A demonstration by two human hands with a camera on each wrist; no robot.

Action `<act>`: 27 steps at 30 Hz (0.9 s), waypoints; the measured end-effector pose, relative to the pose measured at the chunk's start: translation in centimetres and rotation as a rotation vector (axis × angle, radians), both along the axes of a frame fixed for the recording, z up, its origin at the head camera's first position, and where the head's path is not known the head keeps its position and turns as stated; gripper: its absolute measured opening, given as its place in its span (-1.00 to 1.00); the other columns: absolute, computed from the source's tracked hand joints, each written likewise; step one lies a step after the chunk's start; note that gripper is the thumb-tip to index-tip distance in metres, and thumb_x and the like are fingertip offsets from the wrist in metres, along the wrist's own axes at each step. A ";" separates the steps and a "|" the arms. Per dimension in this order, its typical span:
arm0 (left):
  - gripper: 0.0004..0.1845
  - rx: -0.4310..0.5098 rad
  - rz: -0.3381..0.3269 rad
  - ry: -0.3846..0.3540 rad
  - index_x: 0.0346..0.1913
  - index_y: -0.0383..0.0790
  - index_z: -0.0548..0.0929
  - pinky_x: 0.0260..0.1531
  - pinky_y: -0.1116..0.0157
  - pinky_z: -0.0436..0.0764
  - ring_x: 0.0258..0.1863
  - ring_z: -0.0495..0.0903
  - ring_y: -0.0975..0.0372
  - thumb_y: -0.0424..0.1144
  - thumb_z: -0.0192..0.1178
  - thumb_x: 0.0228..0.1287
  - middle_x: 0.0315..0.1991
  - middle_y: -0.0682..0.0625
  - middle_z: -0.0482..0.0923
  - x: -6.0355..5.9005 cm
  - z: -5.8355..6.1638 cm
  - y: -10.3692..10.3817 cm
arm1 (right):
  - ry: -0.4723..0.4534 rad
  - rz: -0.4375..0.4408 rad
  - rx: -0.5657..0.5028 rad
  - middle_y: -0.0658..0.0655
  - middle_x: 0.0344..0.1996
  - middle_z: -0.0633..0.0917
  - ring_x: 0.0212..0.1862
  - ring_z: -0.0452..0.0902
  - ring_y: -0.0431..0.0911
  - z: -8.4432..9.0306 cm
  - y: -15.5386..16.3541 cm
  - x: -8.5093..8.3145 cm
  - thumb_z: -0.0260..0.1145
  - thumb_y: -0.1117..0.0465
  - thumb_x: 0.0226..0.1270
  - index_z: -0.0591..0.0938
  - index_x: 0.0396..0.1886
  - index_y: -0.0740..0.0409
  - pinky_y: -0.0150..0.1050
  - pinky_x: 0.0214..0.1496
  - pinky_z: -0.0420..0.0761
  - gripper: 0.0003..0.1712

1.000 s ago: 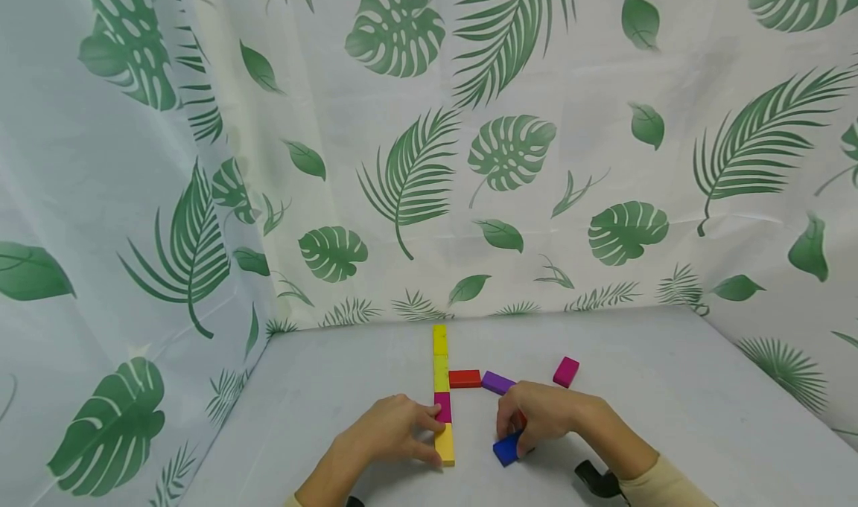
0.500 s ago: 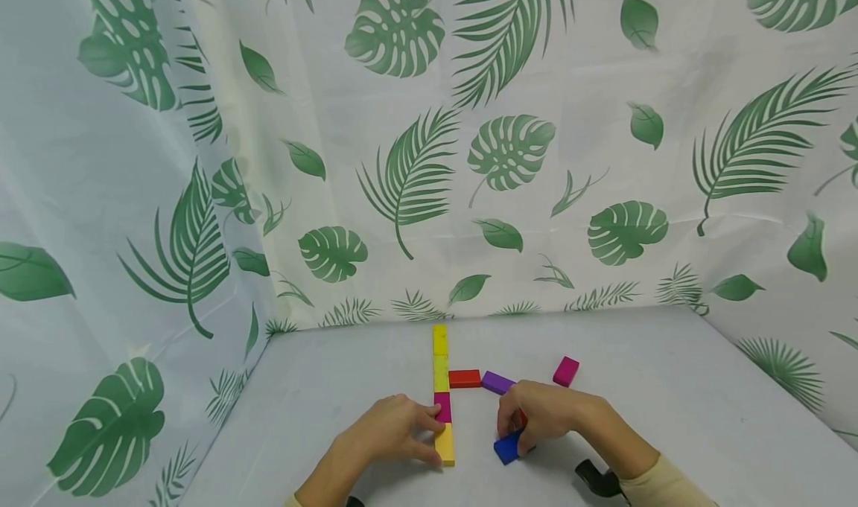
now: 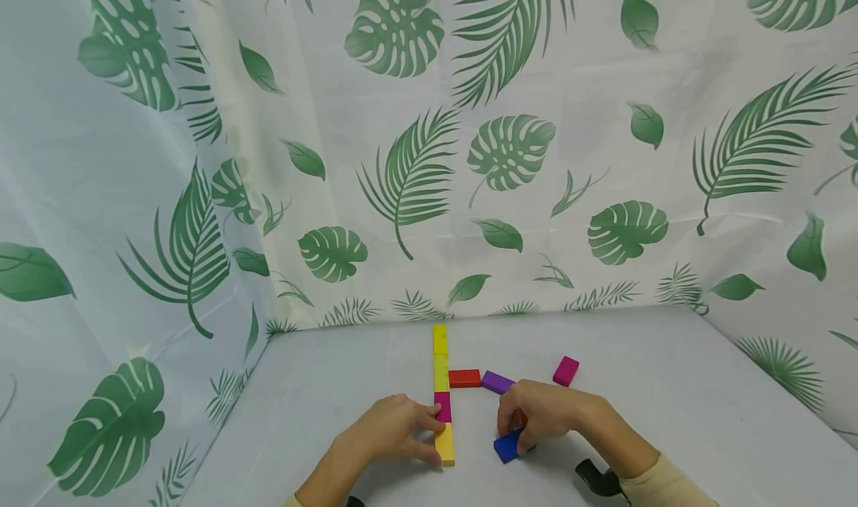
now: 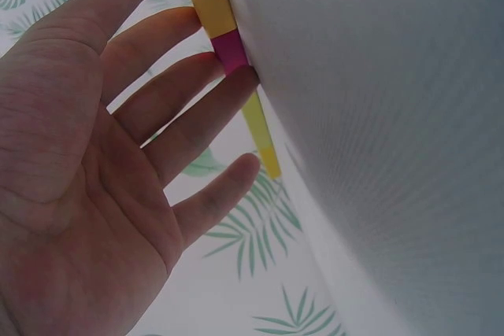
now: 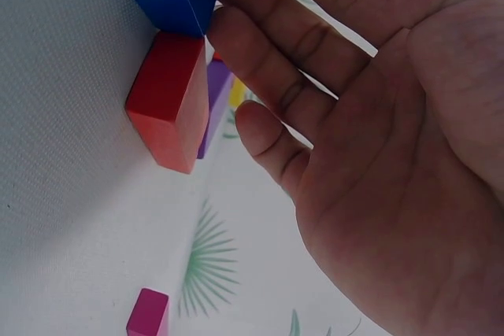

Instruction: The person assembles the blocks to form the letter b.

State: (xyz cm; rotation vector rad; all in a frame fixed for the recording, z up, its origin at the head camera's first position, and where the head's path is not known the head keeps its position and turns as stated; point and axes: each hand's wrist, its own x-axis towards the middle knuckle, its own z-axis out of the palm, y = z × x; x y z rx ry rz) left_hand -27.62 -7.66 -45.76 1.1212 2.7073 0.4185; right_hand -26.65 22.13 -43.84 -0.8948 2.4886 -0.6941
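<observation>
Left of centre in the head view, a straight column runs away from me: an orange-yellow block (image 3: pixel 445 447), a magenta block (image 3: pixel 443 408) and two yellow blocks (image 3: pixel 440 373). My left hand (image 3: pixel 392 430) touches its near part, thumb by the orange-yellow block; in the left wrist view its fingers (image 4: pixel 209 120) are fairly straight along the side. My right hand (image 3: pixel 546 412) pinches a blue block (image 3: pixel 507 448) lying on the table. That block meets the end of a red block (image 5: pixel 168 100), mostly hidden behind the hand in the head view.
Another red block (image 3: pixel 465 379) extends from the column, followed by a slanted purple block (image 3: pixel 497 382). A loose magenta block (image 3: pixel 566 371) lies farther right. Leaf-print cloth (image 3: pixel 415 284) walls off the back and sides of the pale table (image 3: pixel 322 388).
The blue block has turned or shifted very slightly under my right hand since the first frame. My left hand and the other blocks stay in place.
</observation>
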 end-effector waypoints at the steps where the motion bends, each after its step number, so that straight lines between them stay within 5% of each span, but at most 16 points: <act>1: -0.40 0.001 -0.001 0.001 0.04 0.29 0.66 0.18 0.15 0.45 0.18 0.48 0.35 0.34 0.37 -0.16 0.15 0.26 0.53 0.0 0.0 0.0 | 0.000 0.001 -0.001 -0.23 -0.37 0.65 -0.30 0.52 -0.25 0.0 0.0 0.0 0.52 0.22 0.04 0.73 -0.27 -0.25 -0.37 -0.27 0.54 -0.72; 27: -0.40 0.004 -0.004 0.014 0.04 0.29 0.66 0.17 0.15 0.46 0.19 0.48 0.34 0.34 0.37 -0.16 0.15 0.27 0.53 0.0 0.0 -0.1 | 0.017 -0.022 0.004 -0.20 -0.41 0.65 -0.35 0.50 -0.22 0.3 0.2 0.2 0.53 0.22 0.02 0.74 -0.31 -0.21 -0.36 -0.32 0.53 -0.75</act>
